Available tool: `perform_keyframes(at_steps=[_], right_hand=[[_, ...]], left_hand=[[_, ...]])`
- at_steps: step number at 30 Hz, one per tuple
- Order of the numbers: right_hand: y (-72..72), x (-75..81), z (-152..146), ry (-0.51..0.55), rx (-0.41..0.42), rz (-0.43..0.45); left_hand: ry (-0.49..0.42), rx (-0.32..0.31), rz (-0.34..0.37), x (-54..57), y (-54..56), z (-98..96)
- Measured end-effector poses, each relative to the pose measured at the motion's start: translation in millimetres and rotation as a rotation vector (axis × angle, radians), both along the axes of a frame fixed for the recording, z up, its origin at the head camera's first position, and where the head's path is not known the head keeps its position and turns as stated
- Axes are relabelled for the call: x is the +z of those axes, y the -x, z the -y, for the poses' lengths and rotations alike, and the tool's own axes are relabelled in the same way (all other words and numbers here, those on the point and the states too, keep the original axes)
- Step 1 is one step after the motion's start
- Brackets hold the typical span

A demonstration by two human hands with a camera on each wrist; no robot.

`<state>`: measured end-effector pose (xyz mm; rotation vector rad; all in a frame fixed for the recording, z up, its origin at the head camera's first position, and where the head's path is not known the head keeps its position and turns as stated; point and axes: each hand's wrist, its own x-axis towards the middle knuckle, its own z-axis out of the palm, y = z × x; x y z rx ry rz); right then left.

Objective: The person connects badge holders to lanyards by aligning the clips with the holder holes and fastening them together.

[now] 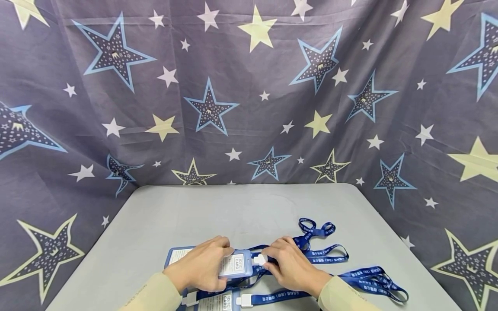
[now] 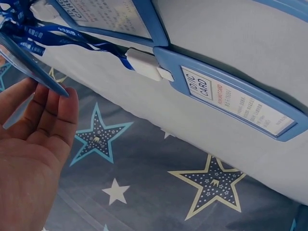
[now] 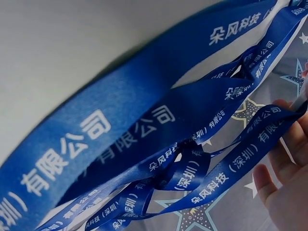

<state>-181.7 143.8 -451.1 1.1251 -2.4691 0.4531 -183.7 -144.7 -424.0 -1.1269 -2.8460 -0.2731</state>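
My left hand (image 1: 204, 264) grips a blue-framed ID card holder (image 1: 235, 264) by its edges, fingers on the far side and thumb on the near side. In the left wrist view that card holder (image 2: 36, 70) is tilted, its edge against the fingertips. At its right end, my right hand (image 1: 289, 264) pinches a white plastic clip (image 1: 259, 259) on a blue lanyard. White-lettered lanyard straps (image 3: 231, 168) run away from the right fingers in the right wrist view. A second card holder (image 1: 178, 253) shows partly behind the left hand, with a further one (image 1: 212, 303) at the front edge.
Bundled blue lanyards (image 1: 367, 278) lie to the right on the grey table (image 1: 218, 211), and looped ones (image 1: 311, 229) spread farther back. White clips (image 1: 245, 300) join straps to the front card holders. A star-patterned curtain (image 1: 241, 129) surrounds the table's back and sides.
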Motion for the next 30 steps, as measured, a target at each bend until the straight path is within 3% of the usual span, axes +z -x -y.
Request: perform_keyframes(at_steps=[8,30], right_hand=[[-1.9,1.9,1.4,-0.031,-0.021,0.059],[-6.0,3.3,3.9,-0.049,-0.001,0.048]], left_hand=[[-0.004,-0.009,-0.009,0.5,-0.3,-1.3],[0.008,-0.053,-0.043,3.0,-0.4,-4.4]])
